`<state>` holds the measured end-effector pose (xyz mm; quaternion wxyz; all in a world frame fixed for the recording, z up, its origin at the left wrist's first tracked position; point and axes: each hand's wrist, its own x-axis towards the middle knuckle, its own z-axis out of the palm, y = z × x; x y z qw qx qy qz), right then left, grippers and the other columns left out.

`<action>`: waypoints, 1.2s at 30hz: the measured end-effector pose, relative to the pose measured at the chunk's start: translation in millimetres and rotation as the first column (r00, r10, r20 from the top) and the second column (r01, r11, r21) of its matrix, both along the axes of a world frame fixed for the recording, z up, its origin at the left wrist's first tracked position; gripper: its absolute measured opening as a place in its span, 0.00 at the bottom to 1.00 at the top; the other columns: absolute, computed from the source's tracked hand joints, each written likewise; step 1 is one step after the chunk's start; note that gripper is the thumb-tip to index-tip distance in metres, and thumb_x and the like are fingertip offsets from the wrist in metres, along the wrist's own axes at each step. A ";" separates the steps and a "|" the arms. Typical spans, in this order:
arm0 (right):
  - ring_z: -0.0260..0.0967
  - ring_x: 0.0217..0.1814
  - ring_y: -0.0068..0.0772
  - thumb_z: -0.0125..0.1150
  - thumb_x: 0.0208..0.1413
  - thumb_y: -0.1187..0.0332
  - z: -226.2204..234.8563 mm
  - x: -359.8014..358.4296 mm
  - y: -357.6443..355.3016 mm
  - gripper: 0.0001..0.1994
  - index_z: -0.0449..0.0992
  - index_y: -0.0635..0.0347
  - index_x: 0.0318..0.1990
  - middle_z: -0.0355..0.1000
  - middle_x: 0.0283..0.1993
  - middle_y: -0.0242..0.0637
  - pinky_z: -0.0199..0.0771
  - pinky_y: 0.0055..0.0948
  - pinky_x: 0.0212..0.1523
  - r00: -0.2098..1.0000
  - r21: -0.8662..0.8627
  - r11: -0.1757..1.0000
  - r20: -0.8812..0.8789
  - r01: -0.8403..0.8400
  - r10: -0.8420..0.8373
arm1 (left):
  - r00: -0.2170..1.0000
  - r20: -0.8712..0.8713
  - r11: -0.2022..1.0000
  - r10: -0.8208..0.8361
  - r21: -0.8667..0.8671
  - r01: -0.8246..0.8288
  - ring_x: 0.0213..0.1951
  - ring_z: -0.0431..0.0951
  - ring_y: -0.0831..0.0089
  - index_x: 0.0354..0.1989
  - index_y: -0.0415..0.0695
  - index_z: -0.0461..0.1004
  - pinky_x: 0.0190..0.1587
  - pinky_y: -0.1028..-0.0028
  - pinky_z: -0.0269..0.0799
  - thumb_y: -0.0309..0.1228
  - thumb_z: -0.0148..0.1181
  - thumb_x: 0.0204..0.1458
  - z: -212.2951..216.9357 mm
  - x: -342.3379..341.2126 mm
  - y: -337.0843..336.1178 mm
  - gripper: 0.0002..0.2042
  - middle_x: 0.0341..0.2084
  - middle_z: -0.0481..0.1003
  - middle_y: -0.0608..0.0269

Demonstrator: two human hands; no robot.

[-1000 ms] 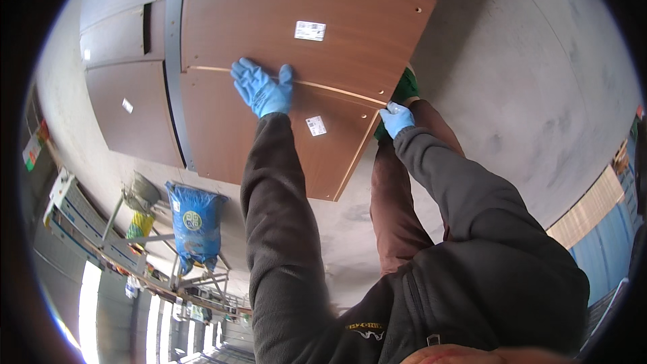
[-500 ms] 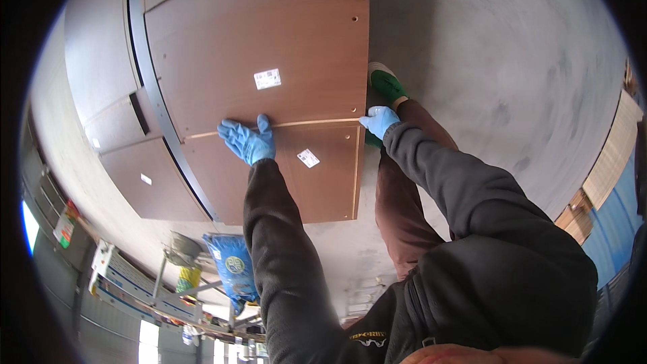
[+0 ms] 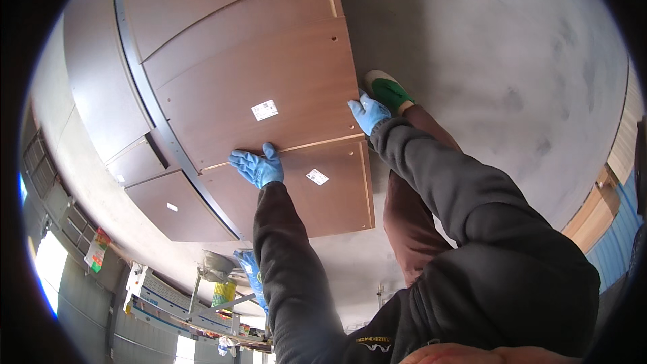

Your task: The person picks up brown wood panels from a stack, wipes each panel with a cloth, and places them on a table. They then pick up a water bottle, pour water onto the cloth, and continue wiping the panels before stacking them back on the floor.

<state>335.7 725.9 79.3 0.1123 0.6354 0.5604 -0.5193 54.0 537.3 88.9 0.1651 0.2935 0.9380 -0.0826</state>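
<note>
**Blue-gloved left grip (image 3: 257, 167) spread over a seam, blue-gloved right grip (image 3: 371, 114) at the right edge of the flat reddish-brown upper board (image 3: 296, 77)**

The left grip is open, its fingers and thumb parted, the back of the glove facing up. It lies where the upper board meets a second flat reddish-brown lower board (image 3: 323, 205) nearer the person. Its palm is hidden, so how firmly it presses cannot be told.

The right grip touches the upper board's right edge. Its fingers are bunched and partly out of sight; whether they close around the edge cannot be told.

Each of these boards bears a small white paper label, its print too small to make out. A pale strip runs along the seam; whether one board overlaps the other is unclear. More brown boards beyond are cut off at the top, and what supports the stack is hidden.

To the left runs a long grey metal strip (image 3: 149, 101). The dark grey left sleeve (image 3: 290, 269) covers most of a shiny blue sack (image 3: 250, 276). Near the right grip shows one green-and-white shoe (image 3: 387, 89).
</note>
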 end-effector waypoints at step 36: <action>0.47 0.81 0.52 0.51 0.69 0.46 497.0 53.9 -247.7 0.37 0.50 0.57 0.76 0.47 0.80 0.51 0.52 0.51 0.75 0.625 -0.590 0.212 -0.759 -0.779 0.182 | 0.372 0.923 -0.610 -0.096 0.240 -0.755 0.44 0.75 0.76 0.52 0.38 0.77 0.51 0.71 0.72 0.43 0.53 0.70 467.3 458.0 -118.3 0.19 0.42 0.79 0.67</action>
